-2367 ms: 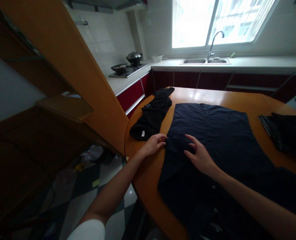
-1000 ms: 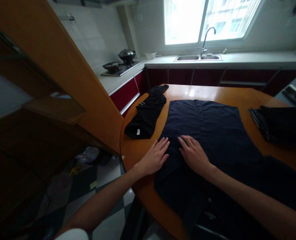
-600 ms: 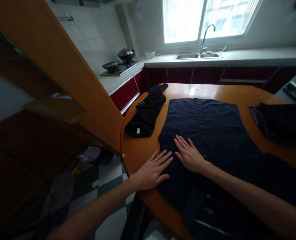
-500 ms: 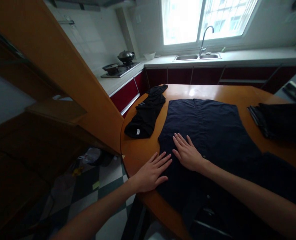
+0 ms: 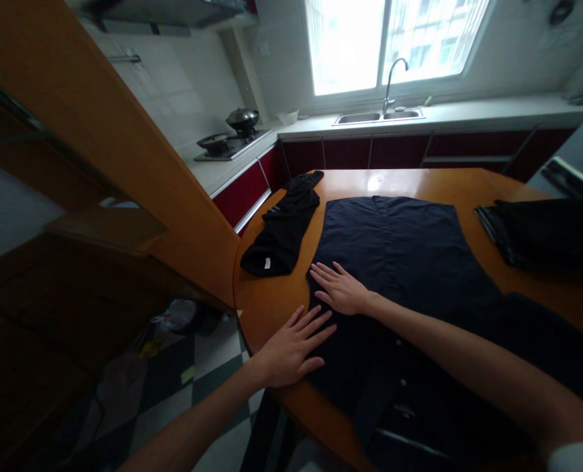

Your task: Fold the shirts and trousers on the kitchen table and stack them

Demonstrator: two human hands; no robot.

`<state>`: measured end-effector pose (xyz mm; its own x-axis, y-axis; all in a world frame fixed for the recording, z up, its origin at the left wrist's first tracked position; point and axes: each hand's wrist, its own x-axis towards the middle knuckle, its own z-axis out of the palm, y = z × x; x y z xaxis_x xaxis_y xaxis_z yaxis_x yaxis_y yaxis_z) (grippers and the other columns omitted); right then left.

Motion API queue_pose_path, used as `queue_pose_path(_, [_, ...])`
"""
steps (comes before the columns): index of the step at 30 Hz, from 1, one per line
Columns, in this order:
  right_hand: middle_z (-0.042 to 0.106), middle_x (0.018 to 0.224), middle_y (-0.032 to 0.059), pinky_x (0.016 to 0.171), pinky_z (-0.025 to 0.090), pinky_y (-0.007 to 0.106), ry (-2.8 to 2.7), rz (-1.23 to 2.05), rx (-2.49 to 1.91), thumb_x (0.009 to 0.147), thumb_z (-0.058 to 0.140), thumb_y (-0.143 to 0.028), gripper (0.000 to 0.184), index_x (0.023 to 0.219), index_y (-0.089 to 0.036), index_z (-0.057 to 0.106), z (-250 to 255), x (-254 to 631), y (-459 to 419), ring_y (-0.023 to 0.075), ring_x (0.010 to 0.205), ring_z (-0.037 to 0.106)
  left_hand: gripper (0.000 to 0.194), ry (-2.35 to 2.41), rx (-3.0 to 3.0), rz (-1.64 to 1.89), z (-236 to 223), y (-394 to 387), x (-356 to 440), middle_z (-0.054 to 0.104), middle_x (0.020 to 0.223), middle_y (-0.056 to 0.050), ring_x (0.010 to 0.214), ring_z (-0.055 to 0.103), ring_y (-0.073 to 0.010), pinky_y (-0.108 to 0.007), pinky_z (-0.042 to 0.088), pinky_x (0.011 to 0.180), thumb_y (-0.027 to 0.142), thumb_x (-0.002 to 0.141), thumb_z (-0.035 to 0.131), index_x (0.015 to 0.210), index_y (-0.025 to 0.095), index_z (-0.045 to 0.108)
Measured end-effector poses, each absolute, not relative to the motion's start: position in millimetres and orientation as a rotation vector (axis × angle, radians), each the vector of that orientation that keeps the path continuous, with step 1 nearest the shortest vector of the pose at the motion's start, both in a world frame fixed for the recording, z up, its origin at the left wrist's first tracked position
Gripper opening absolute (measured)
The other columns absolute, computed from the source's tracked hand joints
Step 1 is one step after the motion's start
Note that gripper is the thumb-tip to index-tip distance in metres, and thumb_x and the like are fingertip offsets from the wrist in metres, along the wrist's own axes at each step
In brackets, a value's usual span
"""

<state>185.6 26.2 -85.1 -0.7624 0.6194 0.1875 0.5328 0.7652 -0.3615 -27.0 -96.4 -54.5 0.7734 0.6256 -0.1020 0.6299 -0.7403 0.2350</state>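
Observation:
A dark navy button-up shirt (image 5: 414, 242) lies spread out on the round-edged wooden table (image 5: 259, 308), its collar end towards me and a line of buttons down its middle. My left hand (image 5: 296, 347) rests flat across the shirt's left edge and the wood, fingers spread. Just beyond it, my right hand (image 5: 339, 288) lies flat on the cloth near the same edge, fingers stretched out. Neither hand grasps anything. Parts of the shirt are hidden under my right forearm.
A black garment (image 5: 284, 229) with a white tag lies at the table's left. Folded dark clothes (image 5: 547, 233) are stacked at the right. Behind are a stove with a lidded pan (image 5: 242, 119) and a sink (image 5: 357, 118). A wooden partition (image 5: 173, 170) stands close on the left.
My right hand has slid left over the shirt towards its left edge. My left hand stays nearly in place. The view has shifted slightly.

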Motion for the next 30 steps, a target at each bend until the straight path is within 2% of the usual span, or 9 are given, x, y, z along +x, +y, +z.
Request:
queue_pose_path(4, [0.027,0.165,0.0091,0.123,0.018,0.052,-2.36,0.638,-1.01,0.106,0.025,-0.039,0.057,0.159,-0.02,0.029,-67,203,46,0.0211,0.154,0.019,0.069,0.892,2.643,-0.035,-42,-97,-34,0.018,0.168,-0.002,0.156,0.011,-0.0288,-0.055,0.009,0.125,0.057,0.101,0.045,0.161,0.035,0.018])
queue_pose_path(9, [0.032,0.163,0.0125,0.124,0.019,0.05,-2.071,0.462,-1.245,0.104,0.026,-0.033,0.057,0.158,-0.015,0.033,-45,231,55,0.0229,0.153,0.022,0.056,1.199,2.581,0.293,-38,-51,-24,0.023,0.167,-0.005,0.155,0.016,-0.0198,-0.045,0.017,0.126,0.042,0.109,0.026,0.162,0.025,0.02])
queue_pose_path(14, [0.024,0.165,0.0136,0.124,0.019,0.053,-2.456,0.312,-1.146,0.103,0.035,-0.036,0.062,0.16,-0.014,0.026,-65,225,2,0.0253,0.154,0.017,0.059,1.353,2.667,0.169,-64,0,-5,0.024,0.166,-0.01,0.155,0.015,-0.0231,-0.05,0.016,0.125,0.044,0.107,0.032,0.16,0.017,0.026])
queue_pose_path(19, [0.024,0.164,0.0174,0.124,0.015,0.056,-2.6,0.265,-1.148,0.102,0.04,-0.047,0.068,0.157,-0.01,0.031,-88,222,-25,0.0287,0.154,0.017,0.064,1.434,2.645,0.083,-78,10,-11,0.019,0.167,-0.013,0.155,0.015,-0.0236,-0.05,0.016,0.124,0.048,0.106,0.033,0.16,0.015,0.023])
queue_pose_path(22, [0.024,0.164,0.0176,0.124,0.016,0.055,-2.601,0.331,-1.147,0.103,0.039,-0.047,0.066,0.157,-0.009,0.032,-79,229,-23,0.0274,0.154,0.017,0.06,1.472,2.594,0.11,-71,12,-11,0.023,0.165,-0.016,0.154,0.018,-0.0244,-0.052,0.019,0.123,0.041,0.107,0.03,0.159,0.013,0.024])
queue_pose_path(26, [0.025,0.165,0.0132,0.124,0.018,0.053,-2.412,0.373,-1.261,0.105,0.03,-0.04,0.06,0.159,-0.014,0.029,-57,254,-24,0.0236,0.154,0.017,0.054,1.519,2.6,0.358,-61,9,6,0.029,0.164,-0.016,0.153,0.022,-0.0238,-0.051,0.023,0.123,0.03,0.106,0.026,0.158,0.013,0.028])
queue_pose_path(30, [0.03,0.163,0.0142,0.123,0.021,0.054,-2.177,0.376,-1.415,0.105,0.028,-0.04,0.058,0.157,-0.014,0.034,-41,295,-36,0.0245,0.153,0.021,0.059,1.434,2.664,0.376,-70,-5,25,0.027,0.164,-0.015,0.154,0.018,-0.0265,-0.051,0.025,0.122,0.041,0.106,0.032,0.159,0.015,0.027])
